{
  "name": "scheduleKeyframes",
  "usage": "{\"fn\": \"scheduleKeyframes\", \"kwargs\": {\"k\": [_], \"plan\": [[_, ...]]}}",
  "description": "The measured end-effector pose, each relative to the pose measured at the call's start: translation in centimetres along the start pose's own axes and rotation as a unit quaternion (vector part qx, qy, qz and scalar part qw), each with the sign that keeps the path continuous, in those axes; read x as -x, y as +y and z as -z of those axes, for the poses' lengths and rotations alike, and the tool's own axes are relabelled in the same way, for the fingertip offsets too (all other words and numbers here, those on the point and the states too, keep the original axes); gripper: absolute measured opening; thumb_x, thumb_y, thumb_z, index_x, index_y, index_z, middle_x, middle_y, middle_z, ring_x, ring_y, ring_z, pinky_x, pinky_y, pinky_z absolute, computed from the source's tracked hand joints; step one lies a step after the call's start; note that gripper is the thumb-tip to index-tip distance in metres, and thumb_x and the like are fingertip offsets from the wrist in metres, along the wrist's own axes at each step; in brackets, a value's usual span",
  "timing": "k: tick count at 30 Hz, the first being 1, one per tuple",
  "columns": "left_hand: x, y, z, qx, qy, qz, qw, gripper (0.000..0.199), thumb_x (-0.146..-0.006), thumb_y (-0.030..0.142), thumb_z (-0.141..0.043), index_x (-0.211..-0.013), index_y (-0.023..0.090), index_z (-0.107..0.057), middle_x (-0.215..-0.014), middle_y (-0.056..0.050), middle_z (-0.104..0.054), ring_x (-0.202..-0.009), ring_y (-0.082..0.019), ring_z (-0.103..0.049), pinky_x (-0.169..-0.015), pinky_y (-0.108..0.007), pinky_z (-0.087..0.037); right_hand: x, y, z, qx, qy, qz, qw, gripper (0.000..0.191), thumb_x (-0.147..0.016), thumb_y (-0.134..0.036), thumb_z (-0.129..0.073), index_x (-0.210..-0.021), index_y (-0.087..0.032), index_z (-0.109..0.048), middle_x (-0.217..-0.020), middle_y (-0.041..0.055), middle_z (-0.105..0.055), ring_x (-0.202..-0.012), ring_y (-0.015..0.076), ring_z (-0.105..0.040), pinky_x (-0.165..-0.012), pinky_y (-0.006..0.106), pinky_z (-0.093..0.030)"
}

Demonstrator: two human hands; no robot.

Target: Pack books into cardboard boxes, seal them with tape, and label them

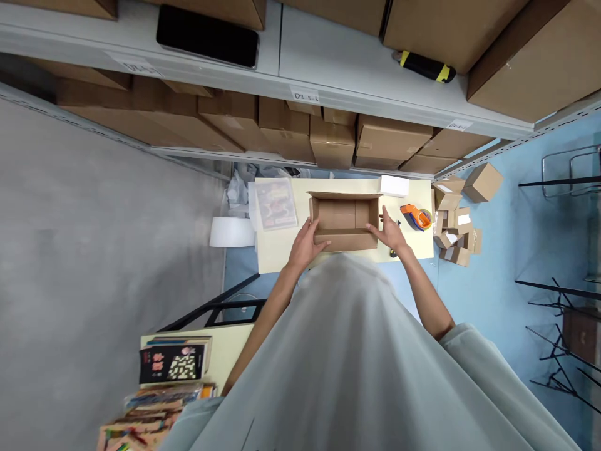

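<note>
Between my two hands stands an open cardboard box (345,240) on the pale yellow table (275,250); its inside shows nothing but brown card. My left hand (306,245) grips the box's left end, thumb along the near wall. At the right end my right hand (389,230) has its thumb over the near corner and its fingers on the outer side. A clear-wrapped book or folder (276,203) lies left of the box. To the right is an orange tape dispenser (416,217), and behind it a small white box (394,185).
A grey shelf (328,69) full of cartons rises in front, bearing a phone (207,36) and a yellow-black utility knife (425,66). Small cartons (455,232) lie piled right of the table. Stacked books (173,363) are at lower left, near a white bin (231,232).
</note>
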State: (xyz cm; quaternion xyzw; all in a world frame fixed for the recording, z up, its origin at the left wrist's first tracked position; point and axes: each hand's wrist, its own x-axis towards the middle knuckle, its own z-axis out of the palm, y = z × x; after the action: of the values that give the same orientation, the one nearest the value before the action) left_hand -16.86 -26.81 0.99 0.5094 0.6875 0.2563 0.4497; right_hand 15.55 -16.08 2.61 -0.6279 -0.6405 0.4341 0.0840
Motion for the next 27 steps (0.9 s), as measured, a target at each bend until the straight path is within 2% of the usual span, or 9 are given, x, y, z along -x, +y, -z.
{"fn": "scheduleKeyframes", "kwargs": {"k": [2, 5, 7, 10, 13, 17, 23, 25, 27], "plan": [[-0.3, -0.1, 0.3, -0.014, -0.016, -0.004, 1.0, 0.073, -0.077, 0.054, -0.098, -0.14, 0.027, -0.074, -0.187, -0.011, -0.03, -0.167, -0.045, -0.04, -0.136, -0.059, -0.038, -2.5, -0.6, 1.0, -0.019, 0.047, 0.028, 0.998, 0.094, -0.096, -0.08, -0.063, -0.167, -0.02, -0.049, -0.159, 0.0215, -0.062, -0.145, 0.0408, -0.062, -0.124, 0.057, -0.049], [-0.3, -0.2, 0.2, -0.036, -0.02, -0.003, 0.999, 0.047, -0.081, 0.049, -0.095, -0.122, 0.029, -0.08, -0.188, -0.005, -0.029, -0.164, -0.042, -0.047, -0.132, -0.057, -0.045, -6.1, -1.4, 1.9, -0.046, 0.094, 0.099, 0.99, 0.079, -0.103, -0.085, -0.042, -0.142, -0.02, -0.066, -0.15, 0.0201, -0.065, -0.139, 0.0344, -0.062, -0.118, 0.048, -0.052], [-0.1, -0.3, -0.1, -0.05, -0.006, 0.0, 0.999, 0.038, -0.086, 0.044, -0.091, -0.119, 0.03, -0.081, -0.187, -0.002, -0.032, -0.163, -0.038, -0.048, -0.13, -0.055, -0.048, -7.9, -1.7, 1.9, -0.042, 0.103, 0.101, 0.989, 0.076, -0.105, -0.087, -0.032, -0.112, -0.022, -0.07, -0.123, 0.0176, -0.074, -0.119, 0.0321, -0.067, -0.109, 0.046, -0.055], [0.2, -0.5, -1.0, -0.059, 0.026, 0.001, 0.998, 0.027, -0.088, 0.035, -0.089, -0.114, 0.031, -0.082, -0.183, 0.0, -0.039, -0.16, -0.036, -0.052, -0.127, -0.057, -0.052, -9.6, -2.1, 1.0, -0.014, 0.109, 0.025, 0.994, 0.068, -0.108, -0.082, -0.026, -0.08, -0.027, -0.054, -0.084, 0.009, -0.068, -0.089, 0.0279, -0.064, -0.095, 0.043, -0.055], [0.0, -0.7, -2.1, -0.049, 0.065, 0.005, 0.997, 0.018, -0.088, 0.027, -0.086, -0.105, 0.029, -0.084, -0.178, -0.001, -0.048, -0.151, -0.037, -0.062, -0.124, -0.059, -0.055, -10.6, -2.5, -0.3, 0.008, 0.132, -0.041, 0.99, 0.057, -0.112, -0.07, -0.029, -0.075, -0.029, -0.045, -0.079, 0.0077, -0.066, -0.084, 0.0269, -0.062, -0.09, 0.04, -0.052], [-0.7, -1.1, -2.9, -0.033, 0.104, 0.009, 0.994, 0.008, -0.09, 0.028, -0.084, -0.098, 0.029, -0.084, -0.171, -0.002, -0.057, -0.137, -0.035, -0.071, -0.119, -0.058, -0.059, -11.1, -3.2, -1.0, 0.012, 0.152, -0.078, 0.985, 0.049, -0.112, -0.063, -0.034, -0.078, -0.03, -0.047, -0.083, 0.0103, -0.071, -0.091, 0.029, -0.066, -0.091, 0.039, -0.051], [0.1, -1.8, -2.8, -0.048, 0.053, -0.015, 0.997, 0.029, -0.086, 0.025, -0.09, -0.114, 0.028, -0.084, -0.183, -0.006, -0.039, -0.151, -0.04, -0.061, -0.124, -0.058, -0.055, -9.2, -3.8, -0.4, 0.006, 0.164, -0.055, 0.985, 0.049, -0.112, -0.062, -0.034, -0.079, -0.028, -0.048, -0.085, 0.0106, -0.072, -0.088, 0.0265, -0.064, -0.093, 0.04, -0.052], [1.0, -1.9, -2.6, -0.04, 0.028, -0.026, 0.998, 0.055, -0.084, 0.028, -0.093, -0.136, 0.027, -0.078, -0.186, -0.01, -0.031, -0.161, -0.041, -0.05, -0.131, -0.057, -0.048, -8.3, -4.1, -0.1, -0.008, 0.183, -0.043, 0.982, 0.048, -0.11, -0.064, -0.037, -0.087, -0.026, -0.054, -0.092, 0.0122, -0.073, -0.091, 0.0262, -0.065, -0.095, 0.041, -0.054], [1.9, -2.2, -1.9, -0.014, 0.016, -0.036, 0.999, 0.088, -0.082, 0.037, -0.096, -0.161, 0.027, -0.06, -0.187, -0.014, -0.029, -0.168, -0.041, -0.039, -0.135, -0.056, -0.041, -7.3, -4.7, 0.1, -0.011, 0.235, -0.021, 0.972, 0.049, -0.108, -0.065, -0.041, -0.101, -0.021, -0.06, -0.106, 0.0161, -0.075, -0.101, 0.0277, -0.068, -0.101, 0.045, -0.055]]}}
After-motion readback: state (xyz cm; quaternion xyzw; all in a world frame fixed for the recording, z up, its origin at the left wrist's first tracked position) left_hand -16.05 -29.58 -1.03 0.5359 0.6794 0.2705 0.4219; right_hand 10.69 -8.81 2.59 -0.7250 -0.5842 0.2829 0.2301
